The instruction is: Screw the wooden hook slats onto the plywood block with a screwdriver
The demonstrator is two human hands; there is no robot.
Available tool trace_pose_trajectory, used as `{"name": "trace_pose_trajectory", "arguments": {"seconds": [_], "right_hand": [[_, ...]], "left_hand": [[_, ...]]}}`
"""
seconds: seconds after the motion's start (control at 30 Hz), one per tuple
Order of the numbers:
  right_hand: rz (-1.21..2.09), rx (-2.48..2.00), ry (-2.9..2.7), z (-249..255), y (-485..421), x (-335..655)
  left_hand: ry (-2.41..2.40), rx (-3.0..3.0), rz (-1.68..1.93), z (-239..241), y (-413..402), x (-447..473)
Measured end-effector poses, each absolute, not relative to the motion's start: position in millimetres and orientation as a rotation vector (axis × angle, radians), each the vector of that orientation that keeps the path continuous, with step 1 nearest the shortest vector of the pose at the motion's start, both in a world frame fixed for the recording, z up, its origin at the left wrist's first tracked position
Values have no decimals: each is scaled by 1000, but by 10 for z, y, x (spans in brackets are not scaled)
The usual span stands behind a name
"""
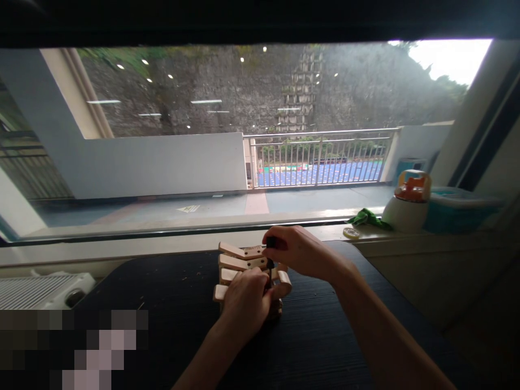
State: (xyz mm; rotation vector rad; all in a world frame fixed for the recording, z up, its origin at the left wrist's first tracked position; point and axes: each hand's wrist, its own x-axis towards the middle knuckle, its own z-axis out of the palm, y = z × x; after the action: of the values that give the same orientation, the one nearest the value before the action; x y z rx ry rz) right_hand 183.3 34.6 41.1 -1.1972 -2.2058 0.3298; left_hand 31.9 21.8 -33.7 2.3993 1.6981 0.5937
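On the dark table (170, 309), close to the window side, sits a wooden assembly (235, 264) of several light finger-like slats with dark holes, and a curved wooden piece at its right. My left hand (249, 295) is closed over its near part, hiding some of the slats. Above the assembly, my right hand (298, 252) grips a screwdriver (270, 242) by its black handle. The shaft points down, close to my left thumb and fingertips. Whether the tip sits in a screw is hidden by my fingers.
Along the sill (162, 248) at right are a green cloth (368, 218), a small yellowish ring (351, 233), a white jug (406, 210) with an orange top, and a teal box (450, 211). A white slatted appliance (44, 287) stands at left. Small crumbs lie on the table.
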Motion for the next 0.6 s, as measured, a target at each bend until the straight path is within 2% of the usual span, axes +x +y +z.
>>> {"name": "trace_pose_trajectory", "arguments": {"seconds": [0.33,0.6], "right_hand": [[416,-1134,-2184,439,303,1856],[280,-1147,-2183,428,338,1833]], "left_hand": [[1716,2388,528,-279,184,329],[1698,2389,555,-308,196,328]]}}
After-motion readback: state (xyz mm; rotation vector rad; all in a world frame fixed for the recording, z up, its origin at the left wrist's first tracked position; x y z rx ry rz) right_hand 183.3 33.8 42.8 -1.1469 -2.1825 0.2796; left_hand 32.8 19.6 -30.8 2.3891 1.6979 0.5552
